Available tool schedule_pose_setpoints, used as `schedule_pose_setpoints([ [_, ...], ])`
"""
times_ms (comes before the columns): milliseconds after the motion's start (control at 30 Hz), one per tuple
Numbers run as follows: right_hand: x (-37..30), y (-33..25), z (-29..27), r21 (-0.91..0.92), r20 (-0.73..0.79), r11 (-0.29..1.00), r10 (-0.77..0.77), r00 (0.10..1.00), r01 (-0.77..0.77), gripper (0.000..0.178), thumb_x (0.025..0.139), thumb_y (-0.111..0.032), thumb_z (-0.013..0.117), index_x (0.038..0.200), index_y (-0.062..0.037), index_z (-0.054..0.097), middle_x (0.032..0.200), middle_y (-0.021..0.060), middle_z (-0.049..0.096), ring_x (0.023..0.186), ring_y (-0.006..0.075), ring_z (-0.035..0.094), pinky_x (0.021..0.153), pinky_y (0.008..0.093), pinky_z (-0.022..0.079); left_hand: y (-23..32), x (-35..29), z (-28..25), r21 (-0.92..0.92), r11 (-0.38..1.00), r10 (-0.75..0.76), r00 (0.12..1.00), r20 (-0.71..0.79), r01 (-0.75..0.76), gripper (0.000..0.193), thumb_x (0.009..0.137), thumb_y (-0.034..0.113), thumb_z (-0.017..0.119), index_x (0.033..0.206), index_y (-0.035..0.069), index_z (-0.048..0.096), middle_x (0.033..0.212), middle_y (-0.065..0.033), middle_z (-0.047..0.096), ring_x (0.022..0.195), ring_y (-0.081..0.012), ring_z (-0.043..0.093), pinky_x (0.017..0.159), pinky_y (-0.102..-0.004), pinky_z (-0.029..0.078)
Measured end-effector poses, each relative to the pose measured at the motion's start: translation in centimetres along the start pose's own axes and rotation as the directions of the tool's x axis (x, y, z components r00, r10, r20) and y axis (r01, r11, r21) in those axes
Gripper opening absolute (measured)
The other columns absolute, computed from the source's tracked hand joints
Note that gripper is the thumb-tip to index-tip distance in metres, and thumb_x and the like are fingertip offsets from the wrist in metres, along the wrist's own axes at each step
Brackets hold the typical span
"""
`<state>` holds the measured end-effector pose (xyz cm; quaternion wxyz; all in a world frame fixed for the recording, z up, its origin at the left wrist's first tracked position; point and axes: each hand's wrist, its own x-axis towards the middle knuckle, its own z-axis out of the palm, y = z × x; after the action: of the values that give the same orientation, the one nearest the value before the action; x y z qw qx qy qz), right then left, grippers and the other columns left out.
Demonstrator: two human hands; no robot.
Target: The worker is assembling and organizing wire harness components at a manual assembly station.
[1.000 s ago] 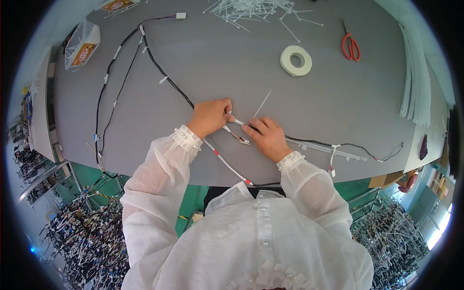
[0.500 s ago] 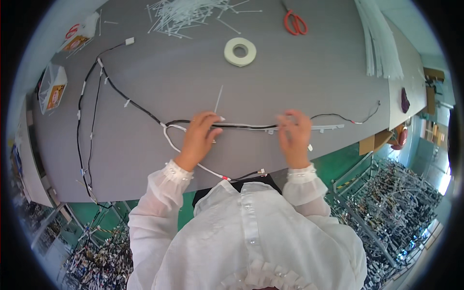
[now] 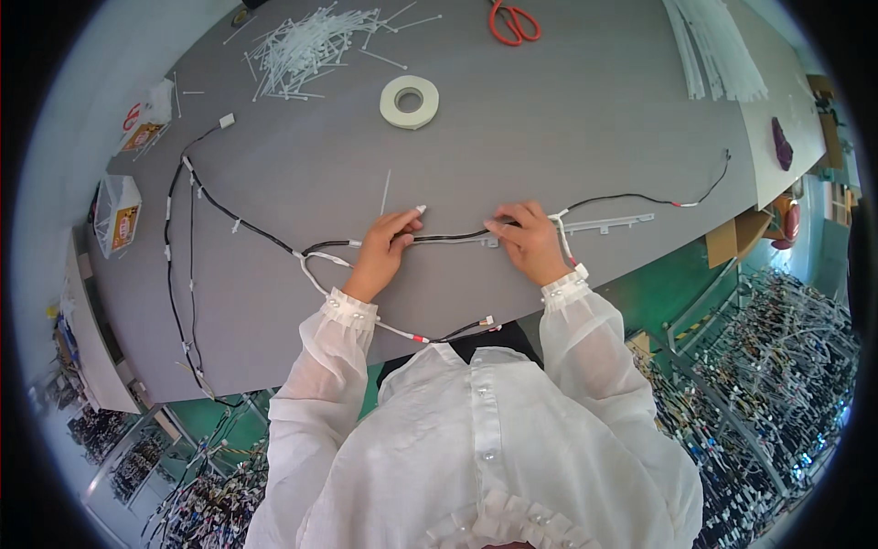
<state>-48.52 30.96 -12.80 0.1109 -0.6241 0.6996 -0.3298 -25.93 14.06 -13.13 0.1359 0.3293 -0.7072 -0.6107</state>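
A black wire harness (image 3: 448, 239) with white-wrapped branches lies across the grey table. My left hand (image 3: 380, 256) is closed around its middle stretch, thumb and fingers bent over the cable. To the right, my right hand (image 3: 532, 247) pinches the same cable between thumb and fingers. Beneath and beside the cable runs a white plastic strip with small clips (image 3: 608, 223), partly hidden by my right hand. A white branch (image 3: 566, 240) hangs down beside my right hand toward the cuff. Beyond my left hand lies a single cable tie (image 3: 386, 190).
A roll of cream tape (image 3: 409, 102), red-handled scissors (image 3: 515, 23) and a pile of white cable ties (image 3: 306, 55) lie at the far side. Long white strips (image 3: 713, 50) are at far right. Boxes (image 3: 117, 216) stand at left. Racks of wires (image 3: 759, 366) stand past the near edge.
My right hand has moved left along the harness, and its spread fingers have closed on the cable. The white branch beside it has come into sight. The whole view has shifted slightly.
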Motion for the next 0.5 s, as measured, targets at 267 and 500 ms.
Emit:
schedule_pose_setpoints([
  [267,2.3,-4.0,4.1,-0.047,-0.014,0.954,-0.298,0.954,0.297,0.029,0.073,-0.006,0.067,0.101,-0.0111,0.069,0.101,0.0059,0.063,0.093,0.0256,0.061,0.077,0.0384,0.052,-0.7,0.1,0.2,0.135,0.991,0.017,1.0,0.008,-0.018,0.046,0.08,-0.015,0.06,0.121,0.005,0.062,0.099,-0.0079,0.064,0.093,-0.0219,0.059,0.085,-0.0312,0.05],
  [500,2.7,-3.6,6.3,-0.073,0.078,0.932,-0.35,0.933,0.356,0.03,0.071,-0.011,0.068,0.101,-0.0087,0.066,0.102,0.0053,0.062,0.093,0.0241,0.06,0.077,0.0387,0.051,-0.8,-0.1,0.0,0.181,0.981,0.071,0.997,-0.024,-0.065,0.05,0.076,-0.016,0.061,0.121,0.005,0.062,0.098,-0.0089,0.062,0.092,-0.023,0.059,0.081,-0.0317,0.05],
])
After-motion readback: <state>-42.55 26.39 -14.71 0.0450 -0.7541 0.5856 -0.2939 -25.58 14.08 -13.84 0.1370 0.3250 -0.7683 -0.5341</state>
